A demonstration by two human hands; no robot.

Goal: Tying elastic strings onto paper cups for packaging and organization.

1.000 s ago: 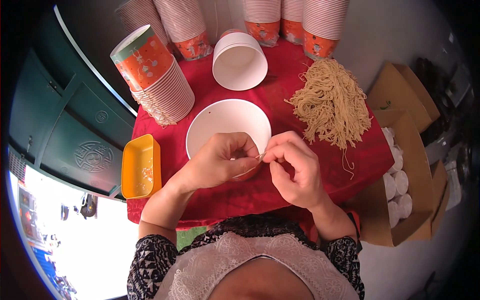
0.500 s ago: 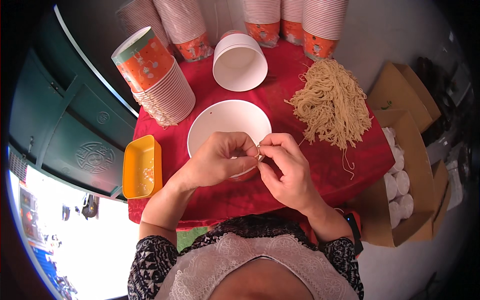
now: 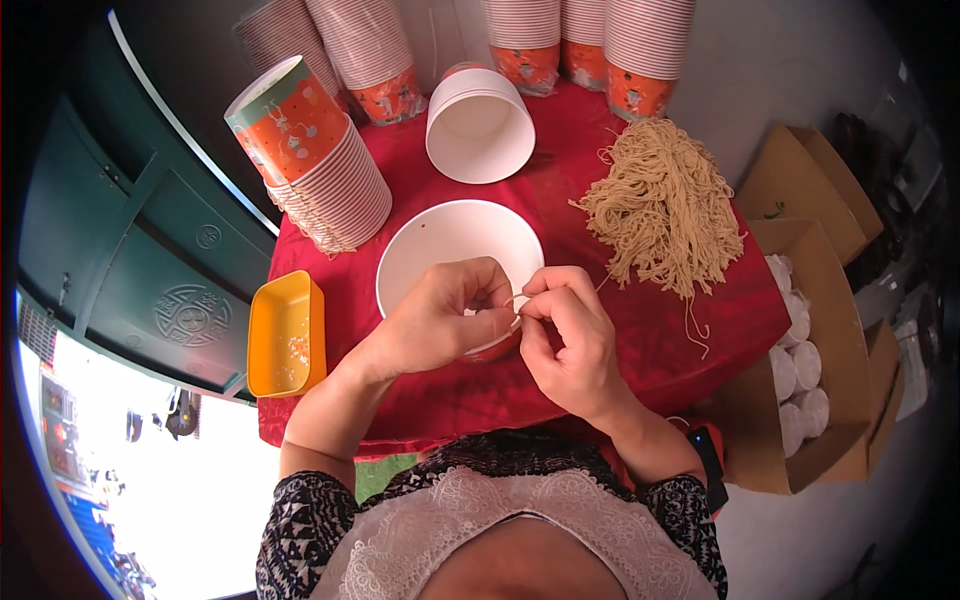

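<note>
Far to the left of the hands, a dark green door point(image 3: 170, 260) is seen. Nearer, beside the left forearm, a yellow rectangular tub point(image 3: 317, 340) is placed, its bottom sprinkled with small pale bits point(image 3: 297, 350). Ahead and left of the hands, a nested stack of paper buckets point(image 3: 345, 190) is topped by an orange one, with string loops point(image 3: 305, 215) draped down its left side. By the left hand point(image 3: 450, 315), a thin beige string point(image 3: 515, 298) is pinched between thumb and forefinger, over the near rim of a white-lined paper bucket point(image 3: 460, 235). Between the fingertips, the string is bent into a small loop, and it is gripped too by the right hand point(image 3: 570, 335), its fingers drawn together. Ahead and right, a tangled string heap point(image 3: 665, 200) is laid on red cloth point(image 3: 680, 320). Farther right, white cylinders point(image 3: 803, 365) are held in an open cardboard box point(image 3: 840, 370).
</note>
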